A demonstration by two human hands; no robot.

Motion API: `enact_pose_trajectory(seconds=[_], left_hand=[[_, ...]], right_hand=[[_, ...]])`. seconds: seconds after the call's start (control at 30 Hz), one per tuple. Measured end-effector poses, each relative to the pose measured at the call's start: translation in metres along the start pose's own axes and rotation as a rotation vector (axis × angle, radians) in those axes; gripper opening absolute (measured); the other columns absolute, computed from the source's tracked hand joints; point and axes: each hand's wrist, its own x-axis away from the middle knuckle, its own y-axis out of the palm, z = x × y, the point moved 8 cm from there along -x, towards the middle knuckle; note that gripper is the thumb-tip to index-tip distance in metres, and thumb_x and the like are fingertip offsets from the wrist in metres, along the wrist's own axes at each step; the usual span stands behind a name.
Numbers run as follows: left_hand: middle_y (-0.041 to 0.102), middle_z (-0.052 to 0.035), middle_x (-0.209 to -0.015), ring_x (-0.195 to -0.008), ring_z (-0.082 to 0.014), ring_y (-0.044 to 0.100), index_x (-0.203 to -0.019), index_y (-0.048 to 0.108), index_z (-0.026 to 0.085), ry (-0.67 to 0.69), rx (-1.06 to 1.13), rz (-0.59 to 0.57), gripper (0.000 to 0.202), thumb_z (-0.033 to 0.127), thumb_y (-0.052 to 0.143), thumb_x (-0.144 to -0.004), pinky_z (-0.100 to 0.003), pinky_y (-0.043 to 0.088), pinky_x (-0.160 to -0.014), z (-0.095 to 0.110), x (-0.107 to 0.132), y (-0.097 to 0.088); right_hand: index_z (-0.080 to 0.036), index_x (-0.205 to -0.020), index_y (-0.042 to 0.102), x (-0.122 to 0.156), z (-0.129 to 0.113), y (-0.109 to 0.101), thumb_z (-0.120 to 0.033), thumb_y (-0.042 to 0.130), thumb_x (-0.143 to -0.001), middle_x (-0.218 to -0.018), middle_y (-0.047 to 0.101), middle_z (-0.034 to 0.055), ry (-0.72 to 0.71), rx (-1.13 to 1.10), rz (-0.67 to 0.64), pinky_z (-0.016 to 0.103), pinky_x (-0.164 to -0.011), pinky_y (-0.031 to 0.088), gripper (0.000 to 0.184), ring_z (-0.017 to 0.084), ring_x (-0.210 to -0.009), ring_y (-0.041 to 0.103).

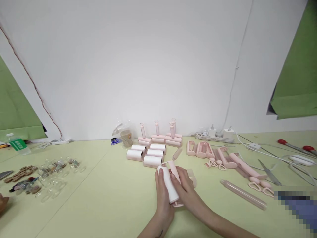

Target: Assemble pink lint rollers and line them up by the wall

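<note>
Near the front of the table, both my hands are closed around a lint roller with a white roll (170, 188) and a pale pink holder (174, 169). My left hand (161, 190) wraps the white roll from the left, its thumb along the surface. From the right, my right hand (184, 185) grips the pink holder side, fingers partly hidden. Just beyond lie several white rolls (153, 161) on their sides. Behind them stand assembled pink lint rollers (158, 138) with handles upright. A short clear pink tube (176, 153) lies close by.
Pink roller holders (205, 149), heart-shaped pink rings (255, 186) and a long clear tube (244, 194) lie right. Beyond are a power strip (215, 137), cables and scissors (294, 145). Small glass bottles (53, 175), corks (21, 173) and a water bottle (18, 144) are left.
</note>
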Motion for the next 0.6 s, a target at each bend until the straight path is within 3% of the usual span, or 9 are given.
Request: enact_pose_trajectory(seconds=[0.13,0.23,0.3,0.37,0.5,0.6], left_hand=[[0.058,-0.0047,-0.103,-0.090,-0.0197,0.059,-0.116,0.037,0.027,-0.023,-0.056,-0.050,0.053,0.049,0.057,-0.072,-0.026,0.047,-0.071,-0.002,0.006,0.005],[0.059,-0.0046,-0.100,-0.086,-0.0193,0.060,-0.116,0.034,0.027,-0.033,-0.135,-0.121,0.060,0.045,0.064,-0.068,-0.026,0.046,-0.070,-0.001,0.008,0.012],[0.060,-0.0047,-0.095,-0.082,-0.0200,0.060,-0.112,0.036,0.025,-0.061,-0.202,-0.202,0.062,0.043,0.069,-0.062,-0.027,0.046,-0.069,-0.005,0.009,0.018],[0.060,-0.0044,-0.090,-0.078,-0.0197,0.060,-0.106,0.040,0.023,-0.067,-0.270,-0.339,0.064,0.040,0.074,-0.055,-0.027,0.045,-0.067,-0.011,0.010,0.027],[0.059,0.0003,-0.079,-0.073,-0.0171,0.057,-0.099,0.044,0.022,-0.150,-0.473,-0.642,0.062,0.033,0.078,-0.048,-0.026,0.042,-0.064,-0.031,0.020,0.038],[0.060,0.0006,-0.081,-0.077,-0.0195,0.056,-0.102,0.047,0.024,-0.150,-0.721,-0.740,0.063,0.033,0.077,-0.047,-0.032,0.042,-0.071,-0.037,0.024,0.035]], right_hand=[[-0.029,-0.109,0.043,0.003,0.002,-0.004,-0.049,0.028,-0.086,-0.116,0.044,0.0045,-0.074,0.118,0.090,0.041,-0.093,0.034,0.034,0.023,-0.107,0.042],[-0.029,-0.109,0.043,0.004,0.007,-0.012,-0.049,0.025,-0.086,-0.111,0.048,0.0046,-0.061,0.110,0.060,0.039,-0.088,0.039,0.035,0.022,-0.104,0.046],[-0.028,-0.113,0.040,0.004,0.008,-0.028,-0.049,0.022,-0.087,-0.108,0.050,0.0055,-0.027,0.073,0.049,0.035,-0.082,0.043,0.038,0.021,-0.100,0.050],[-0.027,-0.116,0.038,0.005,0.002,-0.051,-0.049,0.029,-0.085,-0.103,0.053,0.0054,-0.047,0.124,0.038,0.032,-0.078,0.044,0.039,0.021,-0.094,0.053],[-0.027,-0.093,0.054,0.016,-0.015,-0.069,-0.033,0.050,-0.076,-0.083,0.059,-0.0008,-0.194,0.473,-0.259,0.025,-0.065,0.042,0.018,0.017,-0.075,0.056],[-0.025,-0.078,0.054,0.025,-0.015,-0.074,-0.029,0.051,-0.074,-0.074,0.060,-0.0016,-0.252,0.690,-0.367,0.024,-0.055,0.037,0.006,0.016,-0.065,0.054]])
